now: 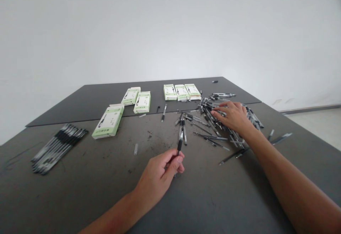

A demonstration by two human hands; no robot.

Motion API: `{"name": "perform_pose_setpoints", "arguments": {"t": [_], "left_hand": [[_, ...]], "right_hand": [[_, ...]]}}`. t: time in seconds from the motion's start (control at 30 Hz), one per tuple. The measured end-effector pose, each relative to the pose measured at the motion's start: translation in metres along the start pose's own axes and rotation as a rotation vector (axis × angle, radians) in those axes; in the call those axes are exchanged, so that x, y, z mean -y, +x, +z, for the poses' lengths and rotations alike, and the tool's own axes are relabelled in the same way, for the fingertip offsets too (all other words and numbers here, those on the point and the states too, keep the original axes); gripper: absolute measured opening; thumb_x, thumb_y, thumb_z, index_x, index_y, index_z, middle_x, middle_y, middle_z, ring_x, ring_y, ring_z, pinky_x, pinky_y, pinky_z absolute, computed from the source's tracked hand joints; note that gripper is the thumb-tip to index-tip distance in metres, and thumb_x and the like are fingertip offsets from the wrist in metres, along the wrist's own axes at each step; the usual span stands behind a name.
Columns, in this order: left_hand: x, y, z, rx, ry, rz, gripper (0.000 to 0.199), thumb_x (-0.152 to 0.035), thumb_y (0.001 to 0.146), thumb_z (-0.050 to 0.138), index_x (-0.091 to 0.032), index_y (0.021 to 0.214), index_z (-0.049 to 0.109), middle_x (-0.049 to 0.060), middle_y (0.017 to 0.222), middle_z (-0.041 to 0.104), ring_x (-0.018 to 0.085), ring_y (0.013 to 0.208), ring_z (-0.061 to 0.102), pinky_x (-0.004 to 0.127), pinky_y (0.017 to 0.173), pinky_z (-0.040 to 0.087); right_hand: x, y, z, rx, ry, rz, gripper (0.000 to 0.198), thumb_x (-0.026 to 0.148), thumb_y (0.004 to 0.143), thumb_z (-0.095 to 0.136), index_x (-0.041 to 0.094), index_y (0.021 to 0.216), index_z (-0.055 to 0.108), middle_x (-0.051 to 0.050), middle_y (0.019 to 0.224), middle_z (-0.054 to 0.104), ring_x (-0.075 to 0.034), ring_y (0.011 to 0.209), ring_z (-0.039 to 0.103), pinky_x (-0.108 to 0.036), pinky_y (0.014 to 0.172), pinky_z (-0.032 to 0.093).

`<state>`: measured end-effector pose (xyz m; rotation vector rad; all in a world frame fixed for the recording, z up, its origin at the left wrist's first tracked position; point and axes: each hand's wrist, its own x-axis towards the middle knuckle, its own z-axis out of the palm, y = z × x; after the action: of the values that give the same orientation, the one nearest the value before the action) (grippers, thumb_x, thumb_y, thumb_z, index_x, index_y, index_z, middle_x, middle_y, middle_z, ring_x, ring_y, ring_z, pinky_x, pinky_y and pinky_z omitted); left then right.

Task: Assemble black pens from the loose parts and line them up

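Between the thumb and fingers of my left hand (162, 168) is a pen (180, 143) with a black grip, its tip pointing away from me. My right hand (233, 117) rests over a heap of loose pens and pen parts (210, 115), its fingers stretched out and apart. The heap partly hides under that hand, and I see nothing held in it. Just beyond the held pen, a couple of pens (184, 132) lie on the dark table (202, 198).
At the left lies a neat row of pens (60, 147). Several green and white boxes (108, 122) stand farther back, three of them side by side near the middle (182, 92). A lone pen (164, 113) and a small clear strip (135, 149) lie between.
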<state>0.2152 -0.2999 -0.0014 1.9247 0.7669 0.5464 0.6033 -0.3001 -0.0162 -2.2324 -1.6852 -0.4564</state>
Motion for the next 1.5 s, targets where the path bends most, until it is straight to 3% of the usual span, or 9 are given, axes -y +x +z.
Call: {"name": "perform_pose_setpoints", "arguments": {"t": [0.5, 1.0, 1.2, 1.5], "left_hand": [[-0.001, -0.001, 0.000, 0.012, -0.006, 0.010, 0.030, -0.043, 0.110, 0.050, -0.021, 0.104, 0.070, 0.001, 0.085, 0.079, 0.016, 0.075, 0.070, 0.026, 0.075, 0.049], [0.003, -0.001, 0.002, 0.021, -0.028, 0.032, 0.028, -0.040, 0.111, 0.050, -0.021, 0.107, 0.070, 0.001, 0.086, 0.079, 0.016, 0.075, 0.070, 0.025, 0.076, 0.051], [0.002, -0.002, 0.002, 0.018, -0.042, 0.062, 0.027, -0.037, 0.111, 0.049, -0.021, 0.102, 0.070, 0.000, 0.084, 0.078, 0.016, 0.075, 0.070, 0.025, 0.078, 0.050], [0.005, -0.002, 0.004, 0.021, -0.069, 0.090, 0.026, -0.035, 0.112, 0.050, -0.020, 0.103, 0.070, 0.001, 0.086, 0.079, 0.016, 0.078, 0.072, 0.024, 0.079, 0.050]], "right_hand": [[-0.002, -0.001, 0.012, 0.029, -0.051, -0.004, 0.055, 0.057, 0.110, 0.035, 0.035, 0.134, 0.080, -0.012, 0.141, 0.071, -0.043, 0.128, 0.055, -0.063, 0.102, 0.043], [-0.007, 0.001, 0.014, -0.046, 0.000, 0.011, 0.048, 0.055, 0.107, 0.044, 0.034, 0.116, 0.086, -0.011, 0.134, 0.073, -0.042, 0.126, 0.057, -0.063, 0.101, 0.043], [-0.004, 0.004, 0.015, 0.048, -0.014, 0.030, 0.045, 0.053, 0.107, 0.045, 0.037, 0.125, 0.084, -0.008, 0.139, 0.073, -0.041, 0.132, 0.055, -0.063, 0.108, 0.040], [-0.002, 0.016, 0.016, 0.089, -0.004, 0.047, 0.041, 0.058, 0.099, 0.055, 0.037, 0.114, 0.088, -0.009, 0.138, 0.073, -0.045, 0.131, 0.053, -0.068, 0.106, 0.038]]}}
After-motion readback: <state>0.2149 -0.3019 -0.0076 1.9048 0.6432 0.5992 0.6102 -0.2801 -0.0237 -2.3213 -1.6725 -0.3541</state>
